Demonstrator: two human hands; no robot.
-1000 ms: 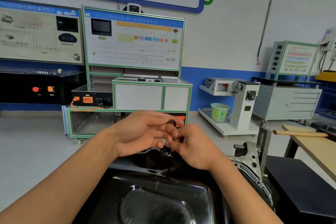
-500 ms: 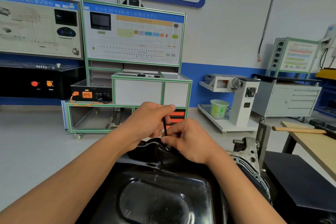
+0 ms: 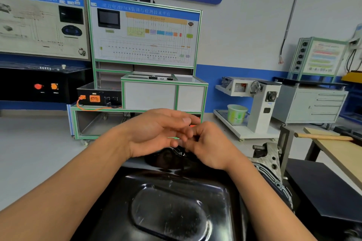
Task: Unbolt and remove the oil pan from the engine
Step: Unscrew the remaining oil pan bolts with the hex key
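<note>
The glossy black oil pan (image 3: 176, 201) fills the bottom centre, bolted onto the grey engine block (image 3: 272, 164), which shows at its right side. Both hands meet over the pan's far edge. My right hand (image 3: 211, 146) has its fingers curled in a pinch just above the flange. My left hand (image 3: 154, 133) lies against it from the left, thumb stretched out on top and lower fingers bent toward the right fingertips. What they pinch is hidden between the fingers.
A wooden table (image 3: 337, 154) with a wooden handle (image 3: 323, 136) on it stands at the right, with a black surface (image 3: 323, 191) below it. A grey stand post (image 3: 286, 143) rises beside the engine. A green-framed training bench (image 3: 145, 84) and a green bucket (image 3: 237, 113) stand behind.
Half a second ago a thin black tool stood upright between the two hands; now the fingers have closed over it and it is out of sight. The left thumb has stretched out.
</note>
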